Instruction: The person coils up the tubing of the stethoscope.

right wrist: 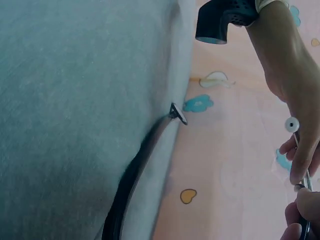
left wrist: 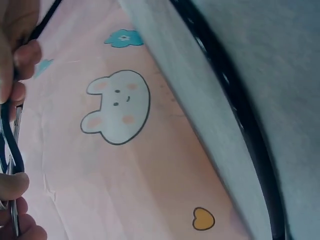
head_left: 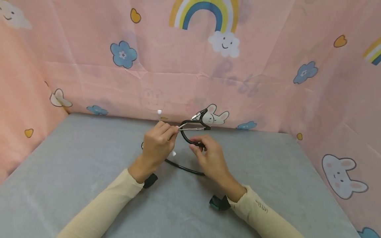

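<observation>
1. The stethoscope (head_left: 192, 121) is held up above the table (head_left: 74, 165); whether its chestpiece (right wrist: 178, 115) touches the table, I cannot tell.
2. The left hand (head_left: 159, 143) is clamped on the metal tubes (head_left: 194, 129); the right hand (head_left: 211, 157) pinches the hose (head_left: 188, 139).
3. The step in hand seems to be arranging it above the table; the next move likely calls for a steady left grip while the right guides the hose.
</observation>
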A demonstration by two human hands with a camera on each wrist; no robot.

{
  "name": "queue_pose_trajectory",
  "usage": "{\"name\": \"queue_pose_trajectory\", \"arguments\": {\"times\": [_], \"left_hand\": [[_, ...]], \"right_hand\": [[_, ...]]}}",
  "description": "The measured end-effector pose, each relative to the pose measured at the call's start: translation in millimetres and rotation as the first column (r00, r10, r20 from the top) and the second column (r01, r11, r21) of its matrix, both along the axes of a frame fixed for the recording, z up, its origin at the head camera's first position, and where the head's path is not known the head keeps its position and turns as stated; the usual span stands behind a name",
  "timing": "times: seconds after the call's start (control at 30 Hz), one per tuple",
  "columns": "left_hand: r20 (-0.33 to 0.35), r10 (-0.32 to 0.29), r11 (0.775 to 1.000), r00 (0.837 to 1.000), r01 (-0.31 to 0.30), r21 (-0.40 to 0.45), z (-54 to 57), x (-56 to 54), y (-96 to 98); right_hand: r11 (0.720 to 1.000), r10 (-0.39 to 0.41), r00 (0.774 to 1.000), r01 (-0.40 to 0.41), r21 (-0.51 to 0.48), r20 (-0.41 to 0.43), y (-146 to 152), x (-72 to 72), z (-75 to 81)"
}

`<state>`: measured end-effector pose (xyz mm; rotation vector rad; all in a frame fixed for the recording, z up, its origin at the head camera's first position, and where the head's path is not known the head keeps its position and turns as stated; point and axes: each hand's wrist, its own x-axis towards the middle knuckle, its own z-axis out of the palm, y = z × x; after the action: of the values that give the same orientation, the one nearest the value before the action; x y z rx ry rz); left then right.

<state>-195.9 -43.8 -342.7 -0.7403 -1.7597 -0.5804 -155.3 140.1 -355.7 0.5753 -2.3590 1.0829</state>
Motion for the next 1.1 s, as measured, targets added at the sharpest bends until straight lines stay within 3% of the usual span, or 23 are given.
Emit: {"name": "queue_pose_trajectory", "arguments": {"times": [0.13, 0.27, 0.5, 0.63, 0.83, 0.97, 1.1], "left_hand": [[-0.061, 0.03, 0.997, 0.998, -0.035, -0.075, -7.2, 1.3, 5.3], [-0.084, 0.033, 0.987, 0.996, -0.045, -0.153, -13.8, 3.6, 11.6], [0.001, -0.034, 0.963, 0.999, 0.033, -0.267, -16.3, 7.8, 18.5], [0.032, -0.051, 0.952, 0.998, 0.058, -0.301, -15.9, 8.4, 19.0], [0.007, -0.083, 0.947, 0.997, 0.081, -0.312, -10.0, 4.2, 11.8], [-0.022, -0.087, 0.955, 0.996, 0.077, -0.288, -4.3, -1.1, 3.5], [-0.044, -0.073, 0.958, 0.996, 0.058, -0.28, -0.2, -7.5, -6.6]], "right_hand": [[0.999, 0.031, 0.996, -0.028, 0.037, -0.083, 1, 3.7, -0.6], [0.997, 0.017, 0.991, -0.007, 0.076, -0.131, 3, 5.4, 2.5], [0.983, -0.07, 0.974, 0.105, 0.154, -0.216, 10, -1.8, 10.8], [0.985, -0.064, 0.976, 0.095, 0.145, -0.208, 14, -4.6, 12.8], [0.99, -0.017, 0.979, 0.045, 0.136, -0.203, 20, -9.2, 17.2], [0.982, 0.066, 0.974, -0.024, 0.189, -0.218, 26, -14.5, 20.4], [0.962, 0.089, 0.97, -0.025, 0.273, -0.228, 38, -21.6, 23.2]]}}
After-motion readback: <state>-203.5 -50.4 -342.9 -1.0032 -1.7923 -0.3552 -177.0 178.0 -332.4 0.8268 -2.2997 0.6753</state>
